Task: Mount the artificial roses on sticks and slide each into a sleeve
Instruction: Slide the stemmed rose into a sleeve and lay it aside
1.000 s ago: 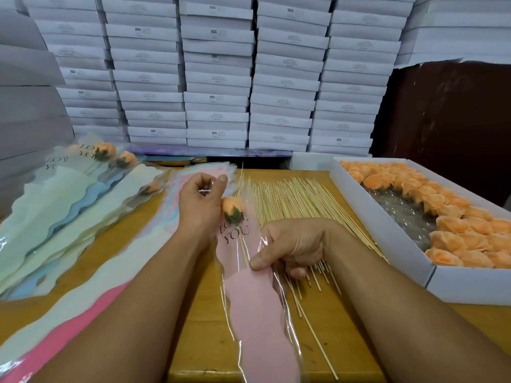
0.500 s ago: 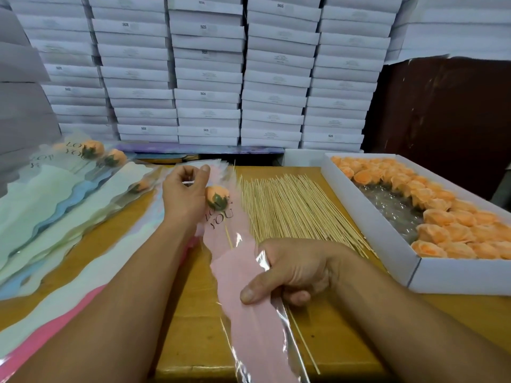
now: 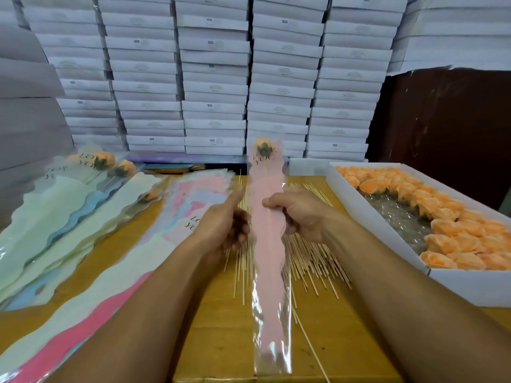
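Progress well short of finished: pink sleeve (image 3: 266, 244) with skewered rose (image 3: 264, 147) pinched upright at centre by right hand (image 3: 300, 211), left hand (image 3: 224, 226) loosely curled, gripping nothing, finished sleeved roses (image 3: 110, 163) far left, tray of loose roses (image 3: 442, 214) right, skewers (image 3: 309, 258) waiting.

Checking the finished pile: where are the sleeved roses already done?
In the head view, the finished sleeved roses lie at the table's far left, left of the empty sleeve stack and in front of the stacked white boxes.
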`<state>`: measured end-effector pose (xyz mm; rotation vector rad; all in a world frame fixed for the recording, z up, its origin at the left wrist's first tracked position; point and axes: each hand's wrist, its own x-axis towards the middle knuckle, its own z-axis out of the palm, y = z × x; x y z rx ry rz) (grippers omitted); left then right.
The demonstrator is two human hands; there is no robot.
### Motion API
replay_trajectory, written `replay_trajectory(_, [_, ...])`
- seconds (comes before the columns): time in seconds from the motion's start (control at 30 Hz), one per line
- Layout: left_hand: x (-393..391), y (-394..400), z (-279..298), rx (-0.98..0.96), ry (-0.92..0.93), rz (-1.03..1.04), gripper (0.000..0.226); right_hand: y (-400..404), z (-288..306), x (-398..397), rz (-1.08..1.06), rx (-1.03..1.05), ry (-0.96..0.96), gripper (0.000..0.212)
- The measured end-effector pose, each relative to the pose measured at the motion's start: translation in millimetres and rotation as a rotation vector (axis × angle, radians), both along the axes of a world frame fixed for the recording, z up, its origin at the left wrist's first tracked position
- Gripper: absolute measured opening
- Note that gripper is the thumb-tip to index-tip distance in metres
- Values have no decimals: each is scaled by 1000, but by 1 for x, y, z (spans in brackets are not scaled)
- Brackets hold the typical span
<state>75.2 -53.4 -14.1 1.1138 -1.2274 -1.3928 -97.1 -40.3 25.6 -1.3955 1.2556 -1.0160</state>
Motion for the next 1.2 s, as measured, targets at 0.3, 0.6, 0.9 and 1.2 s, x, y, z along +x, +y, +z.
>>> replay_trajectory(0.3, [0, 14, 5, 94, -155, -393, 15, -13, -28, 5, -176, -47, -118, 13])
replay_trajectory(0.6, [-21, 23, 38, 130, -388, -244, 18, -8, -31, 2, -236, 42, -247, 46])
replay_trajectory(0.9, [-36, 11, 52, 209, -249, -64, 12, -5, -33, -3, -212, 89, -236, 60])
replay_trajectory(1.2, [5, -23, 75, 164, -316, 88, 19, -2, -31, -8, -157, 91, -178, 60])
